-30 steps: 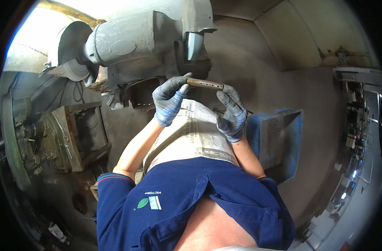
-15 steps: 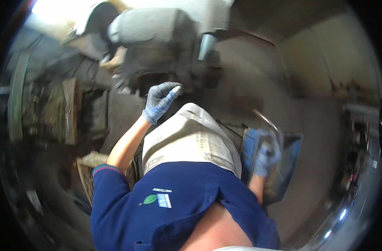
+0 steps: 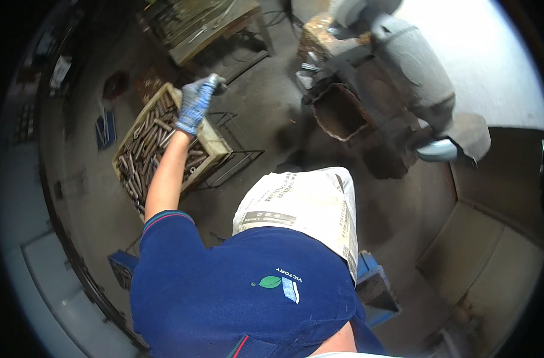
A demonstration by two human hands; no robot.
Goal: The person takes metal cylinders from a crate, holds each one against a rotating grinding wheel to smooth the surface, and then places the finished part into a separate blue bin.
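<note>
Dozens of metal tubes lie heaped in a pale crate, beneath and to the left of the gloved left hand. Its fingers look bent; whether they grip anything, I cannot tell. The right hand's state is hidden. Well right of the left hand stands a grey grinder.

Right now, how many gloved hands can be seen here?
1: the left hand, near the pale crate of metal pieces. The right hand is hidden or out of view.
</note>
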